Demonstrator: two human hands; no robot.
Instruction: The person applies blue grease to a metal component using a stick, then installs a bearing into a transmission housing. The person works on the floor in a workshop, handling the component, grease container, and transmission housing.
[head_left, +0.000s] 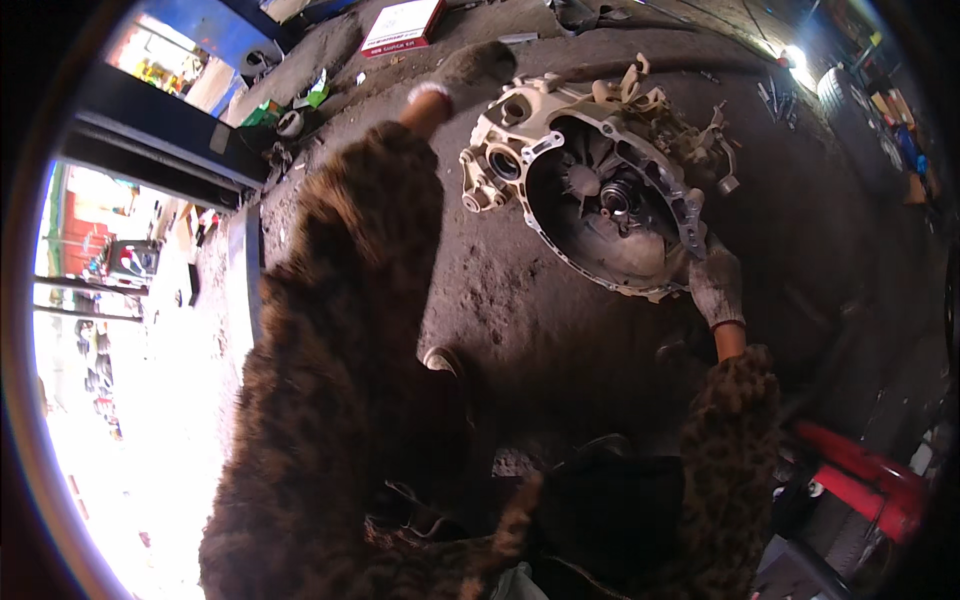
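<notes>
A car gearbox (517, 112) in pale cast metal sits on the dirty floor, its bell housing (634, 259) facing up towards me. Inside the bell, the input shaft and release bearing (616, 196) show. My right hand (716, 281), in a knitted work glove, grips the housing's flange at the lower right, fingers partly hidden behind the rim. Past the upper left of the gearbox, my left hand (474, 69) reaches out in a glove with a dark-soiled front. It looks apart from the casting; its finger pose is too blurred to read.
A red and white cardboard box (405, 28) lies beyond my left hand. Metal hand tools (778, 103) and a tyre (855, 112) are at the far right, near a bright lamp (793, 57). A red metal frame (862, 472) stands by my right side. Dark steel beams (165, 142) border the left.
</notes>
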